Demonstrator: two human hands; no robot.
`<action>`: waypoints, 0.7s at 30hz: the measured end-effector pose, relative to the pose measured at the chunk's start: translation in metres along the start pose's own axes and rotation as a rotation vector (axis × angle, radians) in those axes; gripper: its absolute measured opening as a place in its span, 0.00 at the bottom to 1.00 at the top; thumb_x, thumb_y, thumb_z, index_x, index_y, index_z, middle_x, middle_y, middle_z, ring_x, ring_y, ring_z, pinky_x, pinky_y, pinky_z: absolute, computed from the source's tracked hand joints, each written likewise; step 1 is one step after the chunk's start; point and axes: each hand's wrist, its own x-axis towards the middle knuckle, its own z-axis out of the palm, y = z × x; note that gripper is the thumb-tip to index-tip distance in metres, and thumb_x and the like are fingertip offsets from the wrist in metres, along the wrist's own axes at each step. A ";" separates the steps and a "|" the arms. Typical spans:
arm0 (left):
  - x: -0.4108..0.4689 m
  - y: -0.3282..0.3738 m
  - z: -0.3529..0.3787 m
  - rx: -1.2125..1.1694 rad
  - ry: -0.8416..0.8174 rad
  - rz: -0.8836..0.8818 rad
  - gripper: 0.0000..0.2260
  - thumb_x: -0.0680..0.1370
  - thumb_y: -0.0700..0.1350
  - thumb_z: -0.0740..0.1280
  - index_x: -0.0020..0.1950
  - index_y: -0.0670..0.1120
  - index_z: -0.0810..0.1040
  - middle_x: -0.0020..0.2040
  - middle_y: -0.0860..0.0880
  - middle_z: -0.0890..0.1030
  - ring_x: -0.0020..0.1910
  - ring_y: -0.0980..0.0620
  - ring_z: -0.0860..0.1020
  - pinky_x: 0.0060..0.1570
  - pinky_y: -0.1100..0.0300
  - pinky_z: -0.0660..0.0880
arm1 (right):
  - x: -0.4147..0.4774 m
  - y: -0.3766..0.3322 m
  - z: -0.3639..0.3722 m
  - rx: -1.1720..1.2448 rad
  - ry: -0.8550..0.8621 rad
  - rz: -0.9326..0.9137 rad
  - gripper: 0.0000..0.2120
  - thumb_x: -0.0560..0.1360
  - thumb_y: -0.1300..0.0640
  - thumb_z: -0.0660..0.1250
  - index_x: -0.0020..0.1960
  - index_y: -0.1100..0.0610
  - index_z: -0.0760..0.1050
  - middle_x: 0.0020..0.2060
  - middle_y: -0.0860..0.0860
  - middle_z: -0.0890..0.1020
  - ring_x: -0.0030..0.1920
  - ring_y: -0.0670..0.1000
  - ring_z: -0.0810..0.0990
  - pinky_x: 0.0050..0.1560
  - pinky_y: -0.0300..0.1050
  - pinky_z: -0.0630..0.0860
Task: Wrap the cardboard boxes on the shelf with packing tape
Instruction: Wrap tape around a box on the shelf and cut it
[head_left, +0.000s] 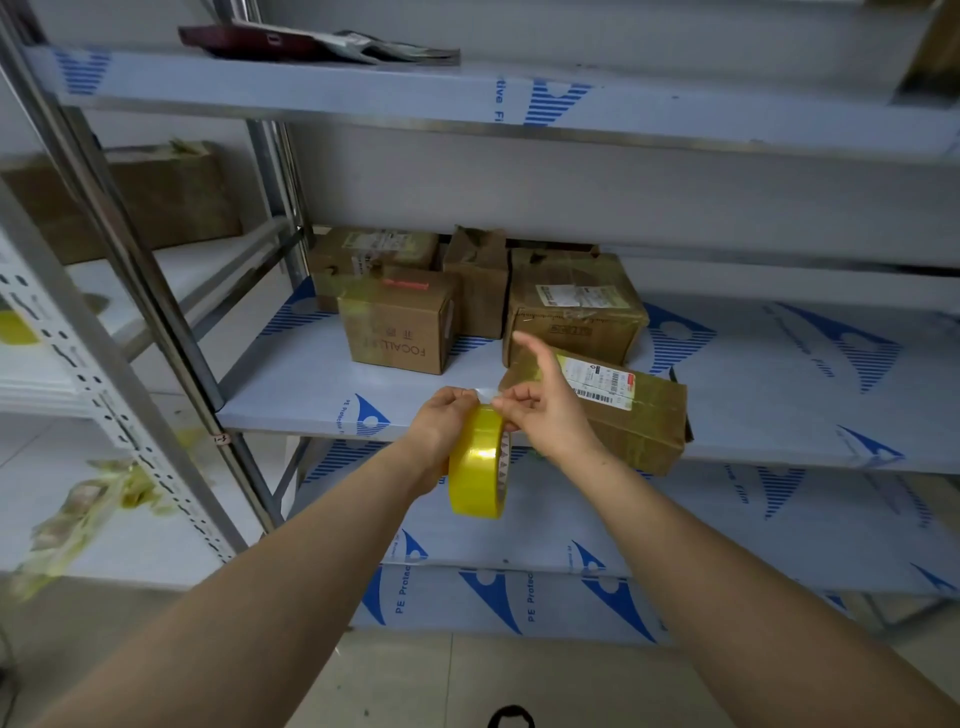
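Observation:
My left hand grips a yellow roll of packing tape held upright in front of the shelf edge. My right hand pinches the loose tape end at the top of the roll, its index finger raised. Just behind my right hand a flat cardboard box with a white shipping label lies tilted at the front of the middle shelf. Further back stand several more boxes: a printed one, a large one, and two behind.
The upper shelf holds a dark flat package. A lower shelf lies below my hands. To the left, metal uprights and another rack carry a big box and crumpled tape scraps.

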 end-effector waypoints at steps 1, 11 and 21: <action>-0.001 0.000 -0.001 -0.002 -0.004 -0.003 0.05 0.82 0.47 0.58 0.50 0.49 0.72 0.53 0.40 0.76 0.52 0.42 0.77 0.55 0.46 0.75 | 0.001 -0.001 0.000 -0.029 -0.011 -0.024 0.24 0.75 0.65 0.68 0.63 0.42 0.69 0.40 0.53 0.78 0.46 0.53 0.81 0.51 0.54 0.80; -0.005 0.003 -0.013 -0.043 -0.025 0.012 0.05 0.82 0.47 0.58 0.50 0.49 0.72 0.52 0.41 0.76 0.52 0.43 0.76 0.53 0.48 0.75 | 0.005 -0.019 0.009 -0.413 -0.016 -0.100 0.14 0.75 0.55 0.69 0.59 0.58 0.80 0.55 0.52 0.83 0.56 0.50 0.79 0.54 0.38 0.71; -0.007 0.005 -0.051 0.054 -0.080 -0.077 0.15 0.82 0.49 0.59 0.66 0.44 0.67 0.56 0.40 0.78 0.52 0.43 0.79 0.52 0.47 0.79 | 0.013 -0.028 0.052 -0.830 -0.032 -0.126 0.14 0.81 0.51 0.58 0.59 0.58 0.76 0.62 0.53 0.68 0.55 0.54 0.76 0.52 0.47 0.73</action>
